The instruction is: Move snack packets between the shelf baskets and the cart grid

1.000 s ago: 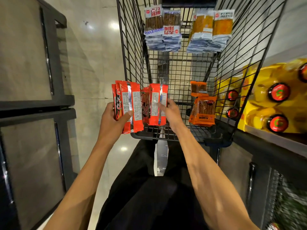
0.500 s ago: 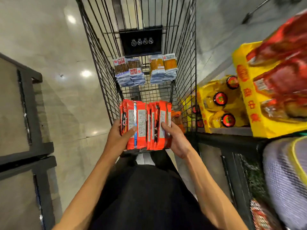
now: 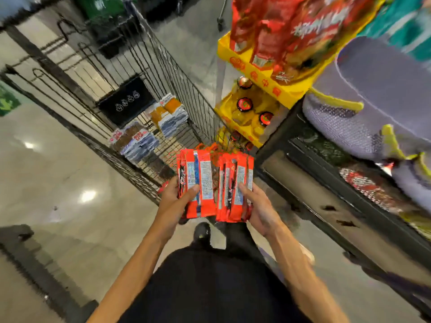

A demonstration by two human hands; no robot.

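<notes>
1. Little writing can be read. The white label panels on the glossy red-orange snack packets [image 3: 198, 183] are too blurred. A black placard [image 3: 127, 101] on the cart's far end, at 10 o'clock, shows 4 small white icons. A yellow cardboard tray [image 3: 263, 82] at 1 o'clock bears red characters.
2. The packets are flat, long and foil-shiny, with black artwork and a blue stripe. They stand upright in 2 bundles side by side at picture centre, just in front of the near end of the black wire cart [image 3: 182, 89].
3. The left hand [image 3: 173, 201] grips the left bundle, thumb across its front. The right hand [image 3: 261, 210] grips the second bundle of red-orange packets [image 3: 234, 190] the same way.
4. Inside the cart lie a stack of brown-windowed packets [image 3: 135, 141] and a stack of orange-windowed packets [image 3: 170, 115].
5. At 2 o'clock, yellow bottles with red caps [image 3: 245, 104] sit on the black shelf [image 3: 326, 183], and a lilac mesh basket with yellow-green trim [image 3: 345, 127] sits at 3 o'clock.
</notes>
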